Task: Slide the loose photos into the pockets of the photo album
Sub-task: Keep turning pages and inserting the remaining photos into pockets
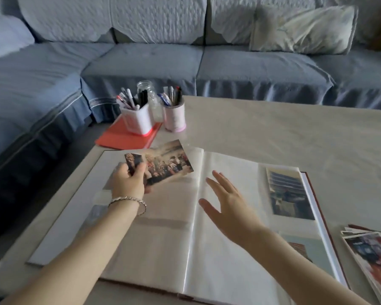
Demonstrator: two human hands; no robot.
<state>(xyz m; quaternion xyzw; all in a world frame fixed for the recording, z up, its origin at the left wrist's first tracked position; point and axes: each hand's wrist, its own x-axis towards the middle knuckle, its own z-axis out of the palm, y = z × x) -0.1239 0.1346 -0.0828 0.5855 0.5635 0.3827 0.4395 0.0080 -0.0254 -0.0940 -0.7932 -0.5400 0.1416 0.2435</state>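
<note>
**Photo album [163, 249] open, most pockets unfilled**

Nearest the camera, the album is laid open on the tabletop [273, 133]. Over its left page, two loose photos [169, 165] are gripped in the left hand [128, 181], and neither is yet slid into a pocket. The right hand [227, 201] is held flat and spread over the right page, grasping nothing. Further right, two pocketed photos [289, 194] are seen, and a loose stack [374, 256] is left beside the album. Most of the task is judged undone.

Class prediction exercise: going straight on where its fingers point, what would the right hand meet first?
Probably the album page just right of the held photo; beyond, the pink pen cup. Depth unclear.
</note>
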